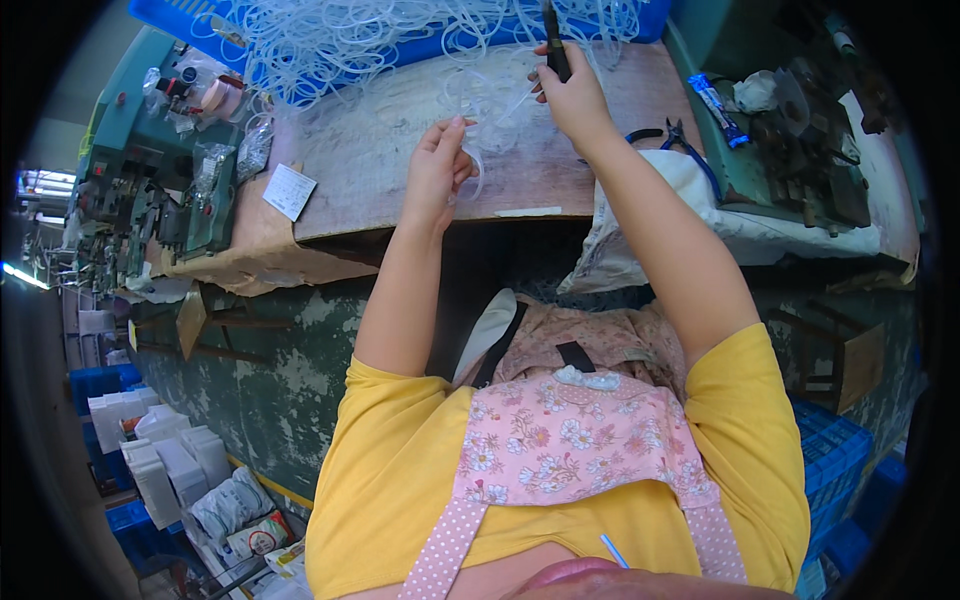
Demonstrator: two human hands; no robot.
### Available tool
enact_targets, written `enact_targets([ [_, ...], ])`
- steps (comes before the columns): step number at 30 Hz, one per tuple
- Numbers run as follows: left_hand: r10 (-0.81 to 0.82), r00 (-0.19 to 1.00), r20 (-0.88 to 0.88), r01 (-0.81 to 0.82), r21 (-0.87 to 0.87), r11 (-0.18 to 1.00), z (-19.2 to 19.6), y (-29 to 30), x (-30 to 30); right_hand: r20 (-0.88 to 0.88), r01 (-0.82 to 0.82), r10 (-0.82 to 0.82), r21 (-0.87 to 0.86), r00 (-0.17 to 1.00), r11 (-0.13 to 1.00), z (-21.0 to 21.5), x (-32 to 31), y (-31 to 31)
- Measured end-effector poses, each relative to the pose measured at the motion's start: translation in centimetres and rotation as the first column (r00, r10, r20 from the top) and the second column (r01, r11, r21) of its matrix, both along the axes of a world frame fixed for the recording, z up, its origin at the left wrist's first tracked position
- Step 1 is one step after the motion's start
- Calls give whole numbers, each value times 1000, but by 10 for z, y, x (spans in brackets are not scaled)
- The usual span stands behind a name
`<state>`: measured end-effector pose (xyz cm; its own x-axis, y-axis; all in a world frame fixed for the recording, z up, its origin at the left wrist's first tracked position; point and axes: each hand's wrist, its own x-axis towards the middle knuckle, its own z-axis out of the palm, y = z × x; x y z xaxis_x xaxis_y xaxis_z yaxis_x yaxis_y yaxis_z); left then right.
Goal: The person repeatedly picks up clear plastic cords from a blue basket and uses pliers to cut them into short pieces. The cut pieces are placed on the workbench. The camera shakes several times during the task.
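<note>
Hands work over the bench (400, 150), which fills the upper middle. At twelve o'clock sits a blue crate (200, 20) heaped with clear rings (350, 40). Green machines stand at nine o'clock (160, 190) and at two o'clock (790, 150). Right hand (575, 95) is clenched round a dark tool (553, 45), tip toward the heap. Left hand (438, 170) pinches a clear ring (476, 172), which hangs at its three o'clock side, below and left of the right hand. Pliers (680, 135) lie just right of the right wrist.
</note>
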<state>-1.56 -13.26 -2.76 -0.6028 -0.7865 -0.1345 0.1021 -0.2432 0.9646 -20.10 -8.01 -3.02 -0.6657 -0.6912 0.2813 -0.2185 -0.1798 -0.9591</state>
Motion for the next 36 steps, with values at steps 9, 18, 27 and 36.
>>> enact_targets([
  [9,-159,982,-106,166,52,985,6,14,8,-61,-33,30,-55,998,998,7,0,17],
  [18,-222,948,-226,268,197,943,-4,34,13,-127,-207,188,-163,974,965,21,-6,30],
  [27,-188,948,-256,213,75,974,9,57,16,-251,-119,53,-254,966,960,18,0,37],
  [36,-40,962,-269,-82,-428,900,9,79,2,355,-171,158,4,921,985,9,15,43],
])
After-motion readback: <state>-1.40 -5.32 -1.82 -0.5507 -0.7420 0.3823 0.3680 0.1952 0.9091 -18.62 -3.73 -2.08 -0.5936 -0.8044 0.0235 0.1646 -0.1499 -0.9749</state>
